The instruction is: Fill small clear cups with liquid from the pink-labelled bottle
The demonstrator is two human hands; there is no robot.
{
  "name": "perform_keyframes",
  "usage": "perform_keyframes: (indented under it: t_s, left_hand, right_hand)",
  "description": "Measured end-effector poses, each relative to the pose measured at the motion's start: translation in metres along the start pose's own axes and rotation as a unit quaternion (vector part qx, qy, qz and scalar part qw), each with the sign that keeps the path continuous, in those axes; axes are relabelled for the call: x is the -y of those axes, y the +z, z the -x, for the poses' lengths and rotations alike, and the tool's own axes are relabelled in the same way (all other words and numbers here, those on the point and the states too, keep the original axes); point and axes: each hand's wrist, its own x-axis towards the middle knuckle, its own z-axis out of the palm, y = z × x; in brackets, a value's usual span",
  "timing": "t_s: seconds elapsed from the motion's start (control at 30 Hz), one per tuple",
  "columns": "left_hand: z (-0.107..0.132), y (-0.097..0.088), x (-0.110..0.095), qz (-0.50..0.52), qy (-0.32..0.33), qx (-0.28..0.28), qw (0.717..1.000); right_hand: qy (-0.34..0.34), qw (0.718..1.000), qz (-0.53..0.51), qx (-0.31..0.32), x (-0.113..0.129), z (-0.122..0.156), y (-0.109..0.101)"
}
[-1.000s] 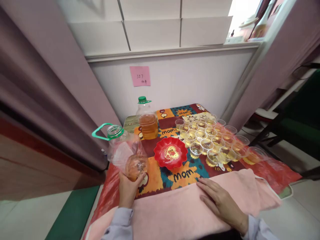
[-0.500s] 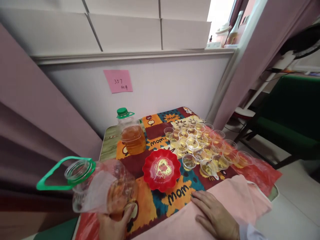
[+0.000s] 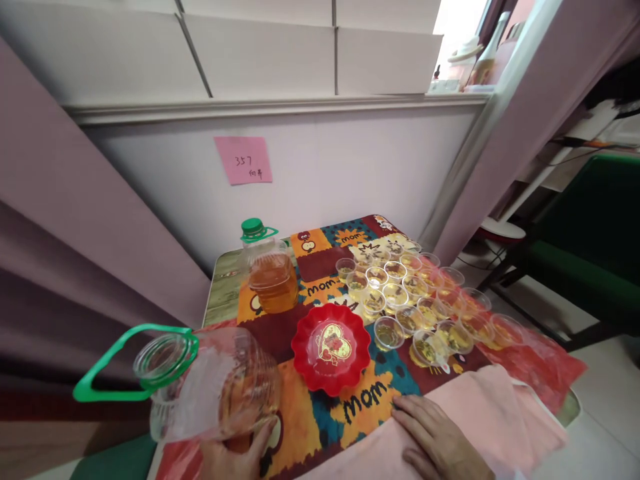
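Note:
A large clear plastic jug (image 3: 215,387) stands at the table's left front, uncapped, with a green carrying handle (image 3: 113,353) round its neck and some amber liquid low inside. My left hand (image 3: 235,453) is around the jug's lower part, thumb along its near side; the other fingers are partly hidden. My right hand (image 3: 440,437) lies flat, fingers stretched, on a pink cloth (image 3: 495,407) at the front edge. Between and beyond the hands sits a red scalloped dish (image 3: 331,350) with a gold heart print. Right of it are several clear plastic cups (image 3: 389,333) holding pale yellow liquid with bits inside.
A second jug (image 3: 273,280), green-capped and holding amber liquid, stands behind the first. The patterned tablecloth (image 3: 320,263) covers the table, and red plastic film (image 3: 545,367) hangs at its right. A wall with a pink note (image 3: 243,160) is behind; a green chair (image 3: 590,247) stands right.
The view has shifted slightly, so the table and its things sit a little further right and lower. Both hands keep their places on the jug and the cloth.

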Motion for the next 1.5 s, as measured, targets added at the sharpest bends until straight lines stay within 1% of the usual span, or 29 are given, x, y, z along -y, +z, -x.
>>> perform_keyframes:
  t_s: [0.1, 0.17, 0.27, 0.4, 0.63, 0.83, 0.93, 1.13, 1.2, 1.27, 1.3, 1.37, 1.4, 1.43, 1.47, 1.5]
  left_hand:
    - [0.004, 0.001, -0.001, 0.022, 0.044, -0.022, 0.999]
    - [0.007, 0.002, -0.003, 0.028, 0.05, -0.046, 0.997]
    - [0.012, 0.002, -0.003, 0.021, 0.039, -0.04, 0.998]
    - [0.015, 0.005, -0.002, 0.032, 0.067, -0.039, 0.996]
    - [0.017, 0.009, 0.0, 0.05, 0.11, -0.052, 0.991]
    - [0.016, 0.009, 0.0, 0.053, 0.119, -0.053, 0.99]
    - [0.016, 0.009, -0.001, 0.046, 0.113, -0.052, 0.991]
    - [0.005, 0.012, -0.004, 0.037, 0.103, -0.053, 0.993]
    - [0.005, 0.012, -0.002, 0.039, 0.102, -0.054, 0.993]
    - [0.014, 0.01, 0.0, 0.041, 0.099, -0.068, 0.992]
    - [0.023, 0.009, 0.001, 0.041, 0.097, -0.082, 0.991]
    - [0.048, 0.007, 0.002, 0.038, 0.089, -0.124, 0.988]
    - [0.062, 0.008, 0.002, 0.039, 0.09, -0.133, 0.986]
    - [0.076, 0.01, 0.0, 0.044, 0.101, -0.126, 0.986]
    - [0.088, 0.013, -0.004, 0.06, 0.118, -0.079, 0.988]
    - [0.098, 0.018, -0.008, 0.085, 0.125, -0.004, 0.988]
  right_hand:
    - [0.011, 1.0, -0.006, 0.009, 0.0, 0.002, 0.0]
    - [0.019, 1.0, -0.009, 0.021, 0.001, 0.004, 0.001]
    - [0.029, 0.999, -0.018, 0.028, 0.002, 0.006, 0.002]
    - [0.035, 0.999, -0.03, 0.025, 0.003, 0.006, 0.003]
    - [0.041, 0.998, -0.049, 0.01, 0.002, 0.009, 0.008]
    - [0.046, 0.997, -0.059, 0.007, 0.001, 0.011, 0.01]
    - [0.049, 0.997, -0.059, 0.009, 0.002, 0.011, 0.009]
    - [0.051, 0.997, -0.059, 0.007, 0.003, 0.011, 0.009]
    - [0.049, 0.997, -0.059, 0.01, 0.003, 0.011, 0.007]
    - [0.05, 0.996, -0.067, 0.011, 0.003, 0.01, 0.004]
    - [0.055, 0.996, -0.075, 0.008, 0.004, 0.009, 0.001]
    - [0.077, 0.993, -0.094, -0.006, 0.008, 0.002, -0.005]
    - [0.092, 0.99, -0.105, -0.014, 0.01, -0.003, -0.007]
    - [0.109, 0.987, -0.12, -0.019, 0.013, -0.01, -0.009]
    - [0.126, 0.982, -0.137, -0.021, 0.015, -0.018, -0.01]
    - [0.141, 0.977, -0.156, -0.019, 0.018, -0.027, -0.01]
